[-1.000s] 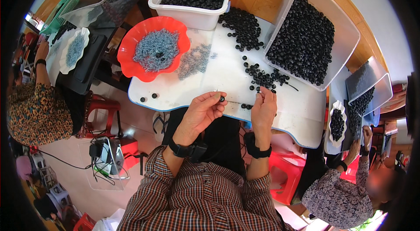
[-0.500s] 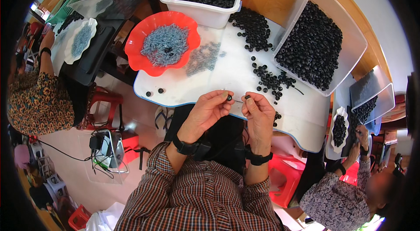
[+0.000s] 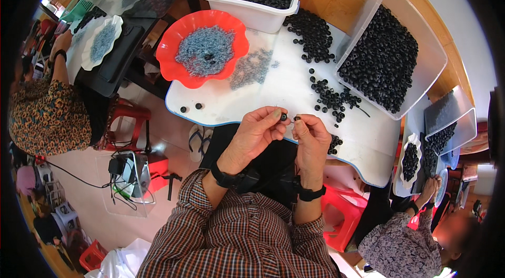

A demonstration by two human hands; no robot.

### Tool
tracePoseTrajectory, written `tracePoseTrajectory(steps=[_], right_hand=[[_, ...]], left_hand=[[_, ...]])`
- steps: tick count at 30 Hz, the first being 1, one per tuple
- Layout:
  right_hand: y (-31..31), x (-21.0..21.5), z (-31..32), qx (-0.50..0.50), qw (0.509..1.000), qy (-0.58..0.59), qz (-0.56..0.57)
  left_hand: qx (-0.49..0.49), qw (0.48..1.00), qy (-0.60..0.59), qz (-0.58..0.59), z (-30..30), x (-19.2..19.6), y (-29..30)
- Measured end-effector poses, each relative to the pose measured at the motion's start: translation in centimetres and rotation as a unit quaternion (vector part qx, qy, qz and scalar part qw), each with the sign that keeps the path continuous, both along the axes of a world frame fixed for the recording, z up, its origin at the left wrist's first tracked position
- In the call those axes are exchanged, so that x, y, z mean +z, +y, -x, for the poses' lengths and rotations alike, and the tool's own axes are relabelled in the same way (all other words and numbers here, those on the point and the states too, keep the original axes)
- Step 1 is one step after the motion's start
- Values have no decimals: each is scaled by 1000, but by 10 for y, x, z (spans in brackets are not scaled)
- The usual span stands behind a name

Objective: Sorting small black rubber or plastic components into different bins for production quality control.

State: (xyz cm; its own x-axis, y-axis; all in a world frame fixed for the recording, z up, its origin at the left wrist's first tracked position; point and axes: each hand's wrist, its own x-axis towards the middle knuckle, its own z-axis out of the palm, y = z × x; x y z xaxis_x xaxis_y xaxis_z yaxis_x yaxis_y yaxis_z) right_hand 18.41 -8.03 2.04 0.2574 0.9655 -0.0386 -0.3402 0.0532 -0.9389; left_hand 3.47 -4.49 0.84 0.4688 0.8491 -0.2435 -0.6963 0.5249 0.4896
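Over the near edge of a white table point(image 3: 286, 88), my hands work close together. Between thumb and fingers, my left hand point(image 3: 256, 129) pinches a round black bead-like piece point(image 3: 283, 117) with a hole. My right hand point(image 3: 311, 135) is closed in a pinch on a smaller black piece point(image 3: 297, 118), whose kind I cannot make out. Just beyond my fingers lies a loose group of black round pieces point(image 3: 329, 96). A red scalloped bowl point(image 3: 167, 57) to the left holds many small grey-blue pieces point(image 3: 205, 46) with a few black ones on top.
A white tub point(image 3: 247, 15) of black pieces stands at the back. The clear bin point(image 3: 428, 75) at right tilts toward me, full of black pieces. More black pieces point(image 3: 310, 38) and grey-blue ones point(image 3: 252, 70) are spread between. Co-workers sit left point(image 3: 50, 104) and right point(image 3: 402, 246).
My hands have come closer together, narrowing the gap between the two black pieces. The view has shifted slightly. The co-worker at right has moved their hands lower.
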Motion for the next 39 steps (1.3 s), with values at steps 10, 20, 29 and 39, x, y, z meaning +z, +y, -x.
tracePoseTrajectory(steps=[10,20,29,39], right_hand=[[-2,2,10,-40,990,-123,-53],[-2,3,12,-51,989,-124,-68],[-2,2,13,-45,990,-120,-60],[-2,2,14,-43,991,-109,-62]], left_hand=[[24,1000,14,-11,-4,9,-5],[36,998,35,-28,-7,11,-8],[51,995,58,-57,-7,8,-8],[67,991,82,-79,-9,12,-10]])
